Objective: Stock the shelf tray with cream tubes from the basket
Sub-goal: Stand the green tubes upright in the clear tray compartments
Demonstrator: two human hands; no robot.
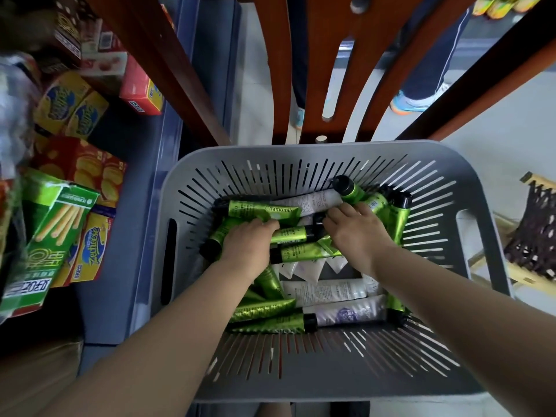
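A grey slotted basket (481, 188) sits on a wooden chair and holds several cream tubes, green ones with black caps and white ones. Both my hands are down inside it. My left hand (248, 243) curls around green tubes (261, 210) at the left of the pile, one reading "Chamomile". My right hand (356, 233) presses on green tubes (304, 251) in the middle, its fingers closed over them. More white tubes (328, 291) and a lilac tube (346, 314) lie at the near side. The shelf tray is not in view.
A shelf (120, 206) on the left carries snack boxes: yellow cracker boxes (72, 106), a red chip box (90, 167), green biscuit-stick boxes (51, 224). The brown chair back (331, 55) rises behind the basket. A person's legs and shoes (412, 103) stand beyond. A dark woven item (535, 236) lies right.
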